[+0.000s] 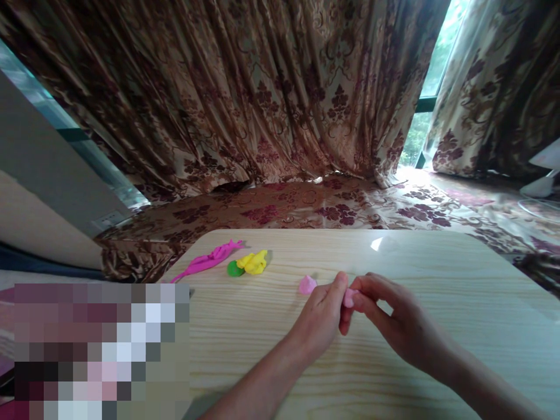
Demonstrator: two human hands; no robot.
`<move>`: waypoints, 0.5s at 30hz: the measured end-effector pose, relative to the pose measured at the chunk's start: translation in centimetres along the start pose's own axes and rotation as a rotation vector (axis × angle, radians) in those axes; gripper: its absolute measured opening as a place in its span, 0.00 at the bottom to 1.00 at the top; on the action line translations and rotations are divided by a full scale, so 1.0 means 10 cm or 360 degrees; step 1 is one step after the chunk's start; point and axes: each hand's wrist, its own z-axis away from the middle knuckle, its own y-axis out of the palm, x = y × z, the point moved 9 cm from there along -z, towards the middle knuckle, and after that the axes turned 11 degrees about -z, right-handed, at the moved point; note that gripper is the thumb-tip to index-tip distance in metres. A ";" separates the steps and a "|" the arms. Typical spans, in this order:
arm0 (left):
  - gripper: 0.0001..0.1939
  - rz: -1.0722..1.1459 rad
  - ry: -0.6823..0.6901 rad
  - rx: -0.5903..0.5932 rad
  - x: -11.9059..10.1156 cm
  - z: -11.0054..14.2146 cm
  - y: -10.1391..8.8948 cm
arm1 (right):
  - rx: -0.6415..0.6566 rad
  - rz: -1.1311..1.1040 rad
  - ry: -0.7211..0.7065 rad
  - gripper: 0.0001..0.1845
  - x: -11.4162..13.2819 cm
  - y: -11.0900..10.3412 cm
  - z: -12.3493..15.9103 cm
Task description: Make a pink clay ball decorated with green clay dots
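Note:
Between my two hands, just above the wooden table, is a small piece of light pink modelling clay [349, 297]. My right hand [396, 309] pinches it between thumb and fingertips. My left hand [322, 306] is closed around its other side, with the thumb on top and the fingers mostly hidden. Left of my left hand, a second light pink lump of clay [307, 284] rests on the table. Farther left lie a yellow twisted lump of clay [254, 262], a green round piece [235, 268] touching it, and a long magenta strip of clay [210, 259].
The pale wood-grain table [280, 361] has rounded far corners. Behind it, a patterned cloth covers a ledge below brown floral curtains [280, 87]. A white lamp [542, 172] stands at the far right. A pixelated patch hides the lower left.

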 end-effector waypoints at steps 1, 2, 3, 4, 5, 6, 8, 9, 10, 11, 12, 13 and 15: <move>0.29 0.0009 -0.0040 0.0026 0.03 -0.01 0.01 | -0.0062 0.0110 -0.0058 0.12 0.01 -0.05 0.01; 0.29 0.0021 -0.0076 0.0047 0.05 -0.03 0.01 | -0.0125 0.0192 -0.0110 0.11 0.02 -0.09 0.01; 0.28 0.0047 -0.0098 0.0072 0.06 -0.03 0.03 | -0.0175 0.0243 -0.0150 0.10 0.01 -0.13 0.02; 0.28 0.0101 -0.0111 0.0107 0.06 -0.04 0.05 | -0.0205 0.0270 -0.0175 0.09 0.00 -0.16 0.03; 0.26 0.0194 -0.0128 0.0155 0.06 -0.04 0.08 | -0.0211 0.0280 -0.0193 0.08 -0.02 -0.17 0.03; 0.25 0.0326 -0.0155 0.0209 0.06 -0.03 0.12 | -0.0196 0.0281 -0.0200 0.07 -0.04 -0.18 0.03; 0.22 0.0609 -0.0237 0.0324 0.06 -0.01 0.20 | -0.0175 0.0274 -0.0209 0.06 -0.05 -0.18 0.02; 0.20 0.0716 -0.0280 0.0361 0.07 0.01 0.23 | -0.0188 0.0267 -0.0218 0.06 -0.04 -0.19 0.02; 0.17 0.0787 -0.0304 0.0373 0.07 0.02 0.24 | -0.0201 0.0256 -0.0223 0.07 -0.03 -0.20 0.02; 0.15 0.0830 -0.0311 0.0363 0.07 0.02 0.23 | -0.0202 0.0237 -0.0222 0.08 -0.02 -0.21 0.02; 0.13 0.0850 -0.0310 0.0341 0.06 0.02 0.21 | -0.0183 0.0215 -0.0210 0.09 -0.02 -0.20 0.02; 0.12 0.0861 -0.0311 0.0311 0.07 0.02 0.19 | -0.0138 0.0199 -0.0192 0.10 -0.02 -0.18 0.01; 0.12 0.0862 -0.0305 0.0245 0.08 0.00 0.14 | -0.0024 0.0220 -0.0159 0.11 -0.04 -0.12 0.01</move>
